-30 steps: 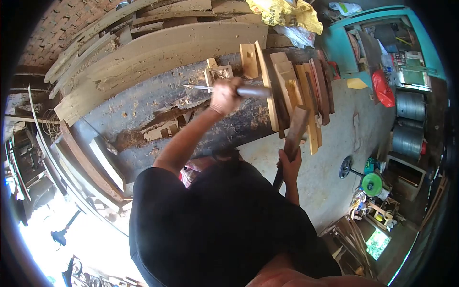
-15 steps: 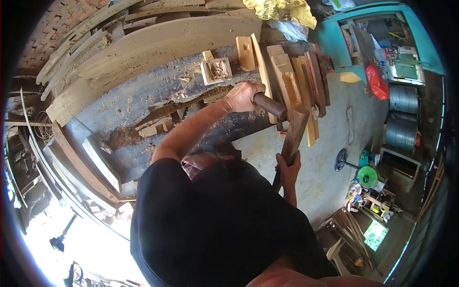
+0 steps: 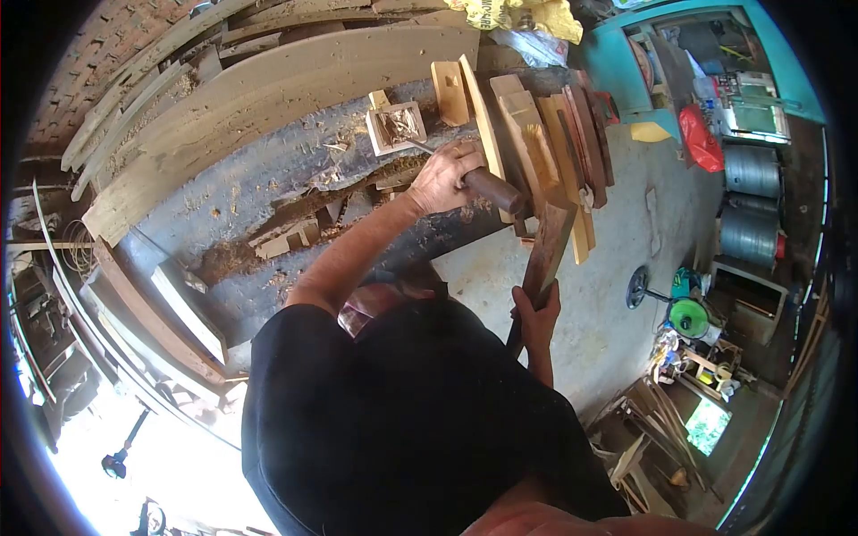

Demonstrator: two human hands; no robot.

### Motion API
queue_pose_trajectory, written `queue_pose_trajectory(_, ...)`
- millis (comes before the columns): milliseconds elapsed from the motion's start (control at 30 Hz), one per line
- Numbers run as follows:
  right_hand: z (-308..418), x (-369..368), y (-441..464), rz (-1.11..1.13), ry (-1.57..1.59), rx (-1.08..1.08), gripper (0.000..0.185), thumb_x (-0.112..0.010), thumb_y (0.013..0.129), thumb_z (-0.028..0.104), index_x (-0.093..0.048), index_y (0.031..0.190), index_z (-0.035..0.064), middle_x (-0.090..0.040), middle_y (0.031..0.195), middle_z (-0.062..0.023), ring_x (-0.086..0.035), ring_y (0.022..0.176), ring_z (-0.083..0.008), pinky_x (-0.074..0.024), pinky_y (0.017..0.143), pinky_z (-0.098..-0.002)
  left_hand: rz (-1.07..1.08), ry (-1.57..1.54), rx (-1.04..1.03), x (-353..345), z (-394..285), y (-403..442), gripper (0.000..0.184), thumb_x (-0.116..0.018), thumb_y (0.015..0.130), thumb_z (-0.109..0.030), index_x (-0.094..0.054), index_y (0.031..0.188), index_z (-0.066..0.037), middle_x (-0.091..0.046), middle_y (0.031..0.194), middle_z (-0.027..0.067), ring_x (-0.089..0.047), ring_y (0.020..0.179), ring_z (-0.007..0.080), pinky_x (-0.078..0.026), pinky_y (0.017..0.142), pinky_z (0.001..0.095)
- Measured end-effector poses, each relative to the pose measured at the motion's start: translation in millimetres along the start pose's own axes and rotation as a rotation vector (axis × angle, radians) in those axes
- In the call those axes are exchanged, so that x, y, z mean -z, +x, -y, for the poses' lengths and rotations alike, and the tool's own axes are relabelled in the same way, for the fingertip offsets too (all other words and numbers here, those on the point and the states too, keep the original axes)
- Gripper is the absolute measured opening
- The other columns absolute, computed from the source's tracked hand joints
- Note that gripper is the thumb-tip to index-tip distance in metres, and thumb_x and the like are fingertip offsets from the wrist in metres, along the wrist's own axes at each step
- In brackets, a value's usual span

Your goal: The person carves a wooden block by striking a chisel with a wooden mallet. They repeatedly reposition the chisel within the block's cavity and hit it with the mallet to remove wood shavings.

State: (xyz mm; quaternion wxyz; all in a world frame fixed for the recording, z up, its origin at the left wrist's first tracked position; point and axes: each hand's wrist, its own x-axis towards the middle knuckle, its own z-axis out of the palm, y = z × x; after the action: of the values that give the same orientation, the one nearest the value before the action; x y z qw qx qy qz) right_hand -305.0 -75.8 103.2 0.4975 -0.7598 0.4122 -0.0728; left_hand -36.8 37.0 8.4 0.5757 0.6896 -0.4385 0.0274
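Observation:
My left hand [image 3: 444,179] is closed around a chisel with a thick brown handle [image 3: 493,191]. A thin blade shows beyond the fingers, pointing towards a small wooden box-shaped piece [image 3: 384,141] with shavings in its hollow. Lower down, my right hand [image 3: 536,317] grips a long dark wooden club [image 3: 548,250]. The club's upper end is close to the butt of the chisel handle; whether they touch, I cannot tell. Beside the left hand stands a pale narrow board [image 3: 483,121], and a short notched wood block [image 3: 450,93] is just behind it.
Several planks and shaped wood pieces [image 3: 536,134] lie right of my left hand. The dark, worn bench [image 3: 259,170] carries shavings and offcuts [image 3: 288,239]. Long curved boards [image 3: 286,89] line the back. Metal drums [image 3: 751,170] and a green fan [image 3: 688,317] stand at right.
My left hand has shifted a little down and left, with the chisel handle tilting lower and its blade coming into sight. The club has stayed nearly in place; the view has moved slightly.

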Motion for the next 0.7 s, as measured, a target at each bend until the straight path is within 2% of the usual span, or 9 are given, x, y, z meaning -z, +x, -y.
queue_pose_trajectory(133, 12, 1, 0, 0.007, 0.035, 0.006, 0.044, -0.078, 0.077, 0.022, -0.050, 0.103, -0.0003, -0.057, 0.076, -0.0062, -0.056, 0.060, -0.0134, -0.0472, 0.053, -0.0279, -0.030, -0.008, 0.054, 2, 1, -11, 0.029, -0.075, 0.062, -0.007, -0.058, 0.086, -0.006, -0.059, 0.085, 0.0131, -0.059, 0.085, 0.0365, -0.049, 0.078, 0.0451)
queue_pose_trajectory(233, 24, 9, 6, -0.060, -0.077, 0.158, 0.044, -0.079, 0.076, 0.022, -0.052, 0.103, -0.0001, -0.057, 0.082, -0.0079, -0.055, 0.076, -0.0134, -0.0457, 0.066, -0.0287, -0.109, 0.012, 0.084, 4, -3, -13, 0.025, -0.075, 0.066, -0.009, -0.058, 0.085, -0.006, -0.059, 0.084, 0.0124, -0.059, 0.083, 0.0360, -0.048, 0.076, 0.0446)
queue_pose_trajectory(333, 54, 17, -3, -0.162, 0.103, 0.266, 0.038, -0.076, 0.076, 0.017, -0.054, 0.103, 0.0027, -0.058, 0.086, -0.0090, -0.056, 0.079, -0.0142, -0.0468, 0.073, -0.0317, -0.122, 0.008, 0.086, 3, -1, -15, 0.023, -0.076, 0.070, -0.012, -0.057, 0.084, -0.007, -0.059, 0.083, 0.0117, -0.058, 0.082, 0.0355, -0.047, 0.074, 0.0441)
queue_pose_trajectory(400, 68, 38, 3, -0.087, -0.290, 0.738, 0.028, -0.069, 0.074, 0.008, -0.058, 0.099, 0.0030, -0.060, 0.087, -0.0085, -0.059, 0.080, -0.0153, -0.0471, 0.076, -0.0310, -0.208, -0.046, 0.043, 0, 2, -18, 0.023, -0.076, 0.072, -0.014, -0.056, 0.083, -0.008, -0.057, 0.081, 0.0109, -0.058, 0.081, 0.0343, -0.046, 0.073, 0.0435)
queue_pose_trajectory(467, 122, 8, -24, -0.113, 0.344, 0.589, 0.007, -0.067, 0.070, 0.008, -0.063, 0.075, 0.0054, -0.062, 0.074, -0.0054, -0.060, 0.074, -0.0174, -0.0467, 0.078, -0.0344, -0.190, -0.036, 0.060, 0, 3, -18, 0.023, -0.076, 0.071, -0.014, -0.057, 0.083, -0.008, -0.057, 0.081, 0.0104, -0.057, 0.082, 0.0339, -0.046, 0.073, 0.0434)
queue_pose_trajectory(533, 116, 23, -16, 0.168, -0.156, 0.676, 0.019, -0.071, 0.074, 0.014, -0.062, 0.088, 0.0044, -0.061, 0.074, -0.0084, -0.060, 0.072, -0.0206, -0.0476, 0.078, -0.0353, -0.173, -0.027, 0.074, -2, 4, -18, 0.024, -0.076, 0.070, -0.013, -0.057, 0.084, -0.009, -0.057, 0.081, 0.0100, -0.057, 0.082, 0.0334, -0.046, 0.074, 0.0433)
queue_pose_trajectory(600, 36, -5, 15, 0.102, -0.740, 1.085, 0.041, -0.077, 0.075, 0.019, -0.056, 0.106, 0.0021, -0.063, 0.080, -0.0113, -0.062, 0.075, -0.0235, -0.0487, 0.075, -0.0347, -0.210, -0.027, 0.129, -10, 11, -20, 0.023, -0.075, 0.069, -0.012, -0.058, 0.084, -0.011, -0.057, 0.081, 0.0090, -0.057, 0.085, 0.0329, -0.044, 0.076, 0.0427)
queue_pose_trajectory(667, 40, -46, 18, 0.160, -0.380, 0.303, 0.052, -0.078, 0.078, 0.020, -0.049, 0.116, 0.0006, -0.064, 0.085, -0.0125, -0.063, 0.076, -0.0241, -0.0501, 0.074, -0.0384, -0.161, 0.002, 0.125, -11, 19, -23, 0.023, -0.074, 0.068, -0.011, -0.059, 0.085, -0.011, -0.057, 0.082, 0.0089, -0.056, 0.086, 0.0329, -0.043, 0.076, 0.0425)
queue_pose_trajectory(700, 44, -45, 19, 0.160, -0.380, 0.319, 0.052, -0.078, 0.078, 0.020, -0.049, 0.116, 0.0006, -0.064, 0.085, -0.0125, -0.063, 0.076, -0.0241, -0.0501, 0.074, -0.0384, -0.122, 0.038, 0.121, -9, 24, -19, 0.023, -0.074, 0.067, -0.010, -0.059, 0.085, -0.011, -0.057, 0.082, 0.0087, -0.056, 0.087, 0.0329, -0.043, 0.077, 0.0423)
